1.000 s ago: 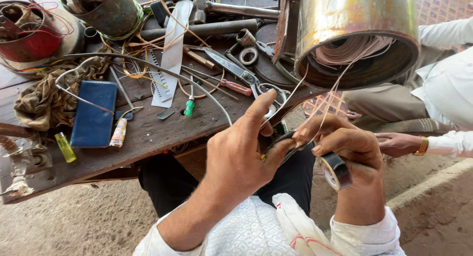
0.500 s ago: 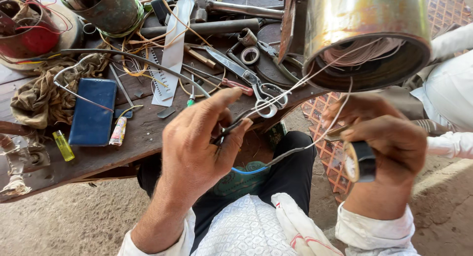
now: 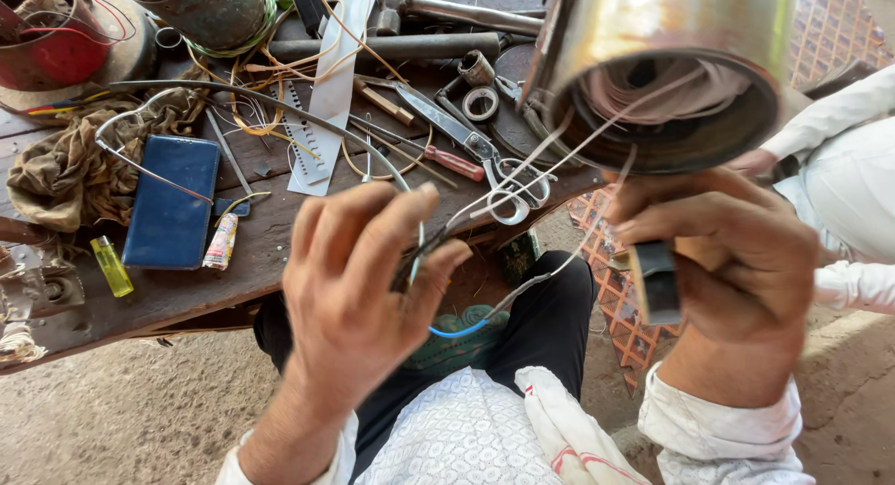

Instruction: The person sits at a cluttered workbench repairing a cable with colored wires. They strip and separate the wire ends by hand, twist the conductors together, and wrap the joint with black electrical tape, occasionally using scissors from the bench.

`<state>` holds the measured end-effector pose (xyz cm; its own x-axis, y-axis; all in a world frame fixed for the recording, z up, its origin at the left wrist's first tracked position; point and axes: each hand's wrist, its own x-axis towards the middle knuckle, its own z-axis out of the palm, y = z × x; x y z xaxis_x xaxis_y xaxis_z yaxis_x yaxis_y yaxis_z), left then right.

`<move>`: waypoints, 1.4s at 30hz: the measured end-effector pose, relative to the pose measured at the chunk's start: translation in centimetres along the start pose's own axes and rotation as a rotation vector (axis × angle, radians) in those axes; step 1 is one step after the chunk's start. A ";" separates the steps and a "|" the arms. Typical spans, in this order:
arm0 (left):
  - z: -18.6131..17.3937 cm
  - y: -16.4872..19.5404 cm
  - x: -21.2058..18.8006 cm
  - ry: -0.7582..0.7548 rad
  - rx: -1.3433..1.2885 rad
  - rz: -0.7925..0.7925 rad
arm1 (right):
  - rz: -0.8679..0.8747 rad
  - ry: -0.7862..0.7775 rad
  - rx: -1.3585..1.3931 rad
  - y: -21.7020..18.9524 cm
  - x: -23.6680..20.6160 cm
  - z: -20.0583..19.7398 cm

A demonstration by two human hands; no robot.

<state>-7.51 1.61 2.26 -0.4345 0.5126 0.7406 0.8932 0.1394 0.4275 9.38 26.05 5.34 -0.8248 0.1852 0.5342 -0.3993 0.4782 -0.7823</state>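
Note:
My left hand (image 3: 359, 280) pinches a bundle of thin wires (image 3: 494, 303) just off the near edge of the wooden workbench (image 3: 270, 252); a white strand and a blue-sleeved loop hang from it over my lap. To the right, my right hand (image 3: 727, 261) is closed around a roll of black tape (image 3: 654, 282). White leads run from the bundle up into the open end of a shiny metal motor housing (image 3: 671, 47) that rests above my right hand.
The bench holds scissors (image 3: 494, 173), a blue phone (image 3: 172, 200), a yellow lighter (image 3: 112, 267), a small tube (image 3: 222, 241), a brown rag (image 3: 65, 168), a red pot (image 3: 56, 37), a hammer (image 3: 447, 14) and loose wire. Another person in white (image 3: 853, 159) sits at the right.
My hands, close together a second ago, have moved apart: the left hand came left and nearer with the wires, the right hand swung right with the tape roll.

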 end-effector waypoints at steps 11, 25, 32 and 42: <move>1.5 4.9 -2.4 -0.069 -0.357 -0.172 | -0.115 -0.154 0.070 0.7 2.9 2.0; 3.6 3.8 -2.1 -0.132 -0.294 -0.249 | -0.097 -0.249 0.256 0.4 1.7 3.6; 1.5 3.2 -0.9 -0.083 -0.448 -0.262 | 0.024 -0.103 0.356 -2.8 0.8 5.2; 0.9 1.6 -2.8 -0.357 -0.419 -0.253 | 0.017 -0.219 0.230 -1.6 0.0 4.0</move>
<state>-4.75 1.17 0.42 -0.4971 0.7697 0.4006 0.6138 -0.0143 0.7893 8.48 21.85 5.33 -0.8888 -0.0095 0.4583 -0.4441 0.2652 -0.8558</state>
